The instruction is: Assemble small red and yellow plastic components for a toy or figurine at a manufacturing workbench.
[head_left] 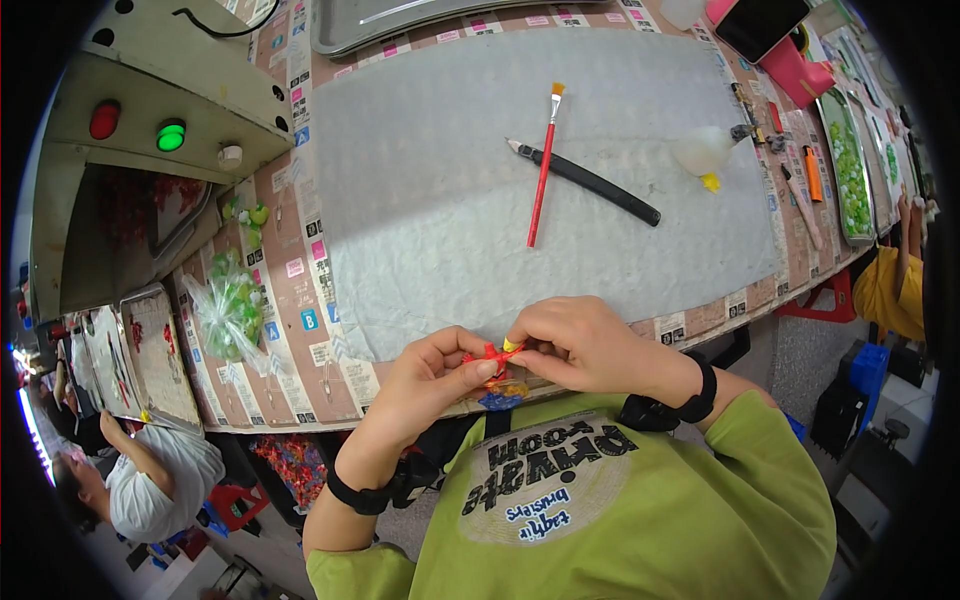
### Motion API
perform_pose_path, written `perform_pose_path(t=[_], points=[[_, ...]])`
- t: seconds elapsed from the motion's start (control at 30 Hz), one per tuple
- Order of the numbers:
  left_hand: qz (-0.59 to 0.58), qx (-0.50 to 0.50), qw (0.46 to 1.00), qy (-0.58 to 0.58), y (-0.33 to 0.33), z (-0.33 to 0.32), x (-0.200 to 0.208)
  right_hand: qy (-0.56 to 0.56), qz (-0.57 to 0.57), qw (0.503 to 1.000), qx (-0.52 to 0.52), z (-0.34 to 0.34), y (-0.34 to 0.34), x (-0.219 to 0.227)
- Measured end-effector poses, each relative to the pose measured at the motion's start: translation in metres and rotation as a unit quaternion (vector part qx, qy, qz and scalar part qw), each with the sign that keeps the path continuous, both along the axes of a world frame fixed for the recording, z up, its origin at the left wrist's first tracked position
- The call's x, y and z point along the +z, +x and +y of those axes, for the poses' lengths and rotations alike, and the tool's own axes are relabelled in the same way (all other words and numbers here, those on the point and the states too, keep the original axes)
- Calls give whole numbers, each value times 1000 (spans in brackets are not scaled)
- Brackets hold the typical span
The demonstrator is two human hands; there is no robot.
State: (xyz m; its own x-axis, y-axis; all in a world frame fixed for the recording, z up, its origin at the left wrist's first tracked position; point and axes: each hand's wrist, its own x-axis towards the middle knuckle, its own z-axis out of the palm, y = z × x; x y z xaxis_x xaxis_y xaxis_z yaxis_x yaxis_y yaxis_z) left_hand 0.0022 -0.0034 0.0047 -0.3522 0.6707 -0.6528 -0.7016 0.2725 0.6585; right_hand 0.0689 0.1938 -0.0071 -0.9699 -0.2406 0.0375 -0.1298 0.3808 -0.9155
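At the table's near edge, my left hand [425, 378] pinches a small red plastic piece [492, 355] between thumb and fingers. My right hand [580, 345] closes on the same piece from the right, its fingertips beside a small yellow part [512, 346]. A blue and yellowish patch [500, 396] shows just under the fingers; whether it belongs to the piece I cannot tell. Beyond the hands lies a grey-white sheet [420, 220]. On it a red-handled paintbrush [541, 190] crosses a black pen-shaped cutter [605, 190]. A translucent bottle with a yellow tip [711, 183] lies farther right.
A metal box with red and green lights [172, 135] stands at left, near a bag of green pieces [232, 310]. A metal tray [350, 35] sits at the far edge. A phone [762, 28] and a tray of green pieces [846, 170] are right. Co-workers sit on both sides.
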Motion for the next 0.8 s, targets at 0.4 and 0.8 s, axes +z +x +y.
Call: perform_pose_path(t=[0.4,0.8], points=[[-112,99,982,118,14,1,3,-131,-74,987,-55,3,0,23],[13,124,981,147,23,0,21,-173,-94,977,-82,-2,1,26]])
